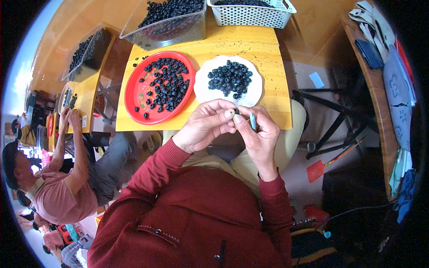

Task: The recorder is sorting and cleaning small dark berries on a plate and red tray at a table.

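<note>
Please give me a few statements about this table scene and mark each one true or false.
1. The red plate lies left of the white plate. True.
2. The white plate is empty. False: it holds a heap of small dark round pieces.
3. The left hand and right hand meet over the table's near edge. True.
4. The right hand holds a red tool. False: it holds a thin light-blue tool.
5. The white basket sits at the table's far side. True.
</note>
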The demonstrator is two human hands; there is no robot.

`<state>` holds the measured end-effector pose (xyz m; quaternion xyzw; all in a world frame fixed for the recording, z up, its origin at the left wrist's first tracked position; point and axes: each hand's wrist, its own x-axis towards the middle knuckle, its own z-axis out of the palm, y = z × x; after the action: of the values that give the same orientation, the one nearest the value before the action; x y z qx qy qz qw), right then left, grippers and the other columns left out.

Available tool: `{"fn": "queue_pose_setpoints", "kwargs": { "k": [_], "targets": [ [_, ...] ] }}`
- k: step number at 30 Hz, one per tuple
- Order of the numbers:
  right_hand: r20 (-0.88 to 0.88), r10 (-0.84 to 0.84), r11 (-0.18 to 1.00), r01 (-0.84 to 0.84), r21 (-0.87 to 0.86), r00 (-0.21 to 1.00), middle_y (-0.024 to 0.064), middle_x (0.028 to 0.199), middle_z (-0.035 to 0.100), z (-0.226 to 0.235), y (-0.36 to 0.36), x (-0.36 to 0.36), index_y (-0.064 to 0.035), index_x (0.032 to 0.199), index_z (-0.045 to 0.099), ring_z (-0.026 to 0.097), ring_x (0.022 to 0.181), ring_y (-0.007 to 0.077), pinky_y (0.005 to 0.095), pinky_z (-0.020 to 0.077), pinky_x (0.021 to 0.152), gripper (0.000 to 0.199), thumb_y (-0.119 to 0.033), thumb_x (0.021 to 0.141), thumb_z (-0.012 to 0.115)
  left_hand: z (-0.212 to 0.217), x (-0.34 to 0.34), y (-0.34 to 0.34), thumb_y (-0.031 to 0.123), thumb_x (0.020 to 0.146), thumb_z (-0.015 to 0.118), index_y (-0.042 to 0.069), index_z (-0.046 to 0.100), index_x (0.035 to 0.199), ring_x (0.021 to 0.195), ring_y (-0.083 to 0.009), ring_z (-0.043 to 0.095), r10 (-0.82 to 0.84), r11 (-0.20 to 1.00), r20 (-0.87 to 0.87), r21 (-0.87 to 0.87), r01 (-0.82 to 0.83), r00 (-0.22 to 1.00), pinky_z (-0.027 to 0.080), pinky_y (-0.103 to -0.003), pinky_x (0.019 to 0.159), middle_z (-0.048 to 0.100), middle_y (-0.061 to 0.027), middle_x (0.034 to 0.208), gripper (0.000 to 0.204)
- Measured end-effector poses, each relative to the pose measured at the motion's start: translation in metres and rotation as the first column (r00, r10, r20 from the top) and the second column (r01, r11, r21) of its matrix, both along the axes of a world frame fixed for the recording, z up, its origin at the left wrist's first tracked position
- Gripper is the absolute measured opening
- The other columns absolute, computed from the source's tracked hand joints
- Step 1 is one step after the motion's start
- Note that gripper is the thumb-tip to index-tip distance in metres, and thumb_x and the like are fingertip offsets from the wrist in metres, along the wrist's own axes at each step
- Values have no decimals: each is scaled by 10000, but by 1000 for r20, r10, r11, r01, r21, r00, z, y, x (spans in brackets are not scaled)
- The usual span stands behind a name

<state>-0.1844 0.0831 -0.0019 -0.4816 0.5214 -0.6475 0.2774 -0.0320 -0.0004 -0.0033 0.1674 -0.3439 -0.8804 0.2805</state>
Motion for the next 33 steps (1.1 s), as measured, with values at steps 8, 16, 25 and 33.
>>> {"fn": "queue_pose_setpoints", "kwargs": {
  "k": [8, 16, 25, 33],
  "targets": [
    [56, 37, 998, -39, 45, 998, 31, 865, 666, 0, 1, 4, 7, 1010, 722, 586, 772, 70, 224, 469, 680, 141, -67, 890, 719, -5, 5, 3, 77, 971, 609, 35, 668, 1124, 939, -168, 664, 0, 978, -61, 207, 12, 998, 576, -311, 832, 687, -92, 1081, 169],
    [269, 103, 982, -140, 124, 958, -5, 840, 659, 9, 3, 4, 10, 1001, 720, 562, 733, 39, 191, 442, 654, 123, -76, 916, 695, -5, 9, 3, 68, 955, 626, 40, 684, 1110, 929, -169, 663, -33, 972, -124, 228, 61, 992, 570, -331, 827, 694, -89, 1053, 167],
    [487, 124, 951, -243, 190, 864, -55, 693, 598, 10, 4, 1, -2, 974, 717, 479, 614, -6, 165, 346, 528, 154, -146, 957, 666, -5, 8, 1, 63, 952, 627, 44, 682, 1111, 914, -169, 661, -51, 964, -152, 250, 89, 987, 568, -339, 825, 692, -82, 1019, 170],
    [158, 47, 970, -83, 227, 986, 16, 830, 642, 5, 5, 1, 33, 1096, 682, 572, 745, 74, 223, 446, 649, 258, -188, 967, 654, -9, 8, -2, 60, 948, 633, 49, 677, 1098, 909, -165, 663, -48, 957, -189, 273, 100, 981, 569, -336, 823, 692, -77, 1019, 157]
  ]
}}
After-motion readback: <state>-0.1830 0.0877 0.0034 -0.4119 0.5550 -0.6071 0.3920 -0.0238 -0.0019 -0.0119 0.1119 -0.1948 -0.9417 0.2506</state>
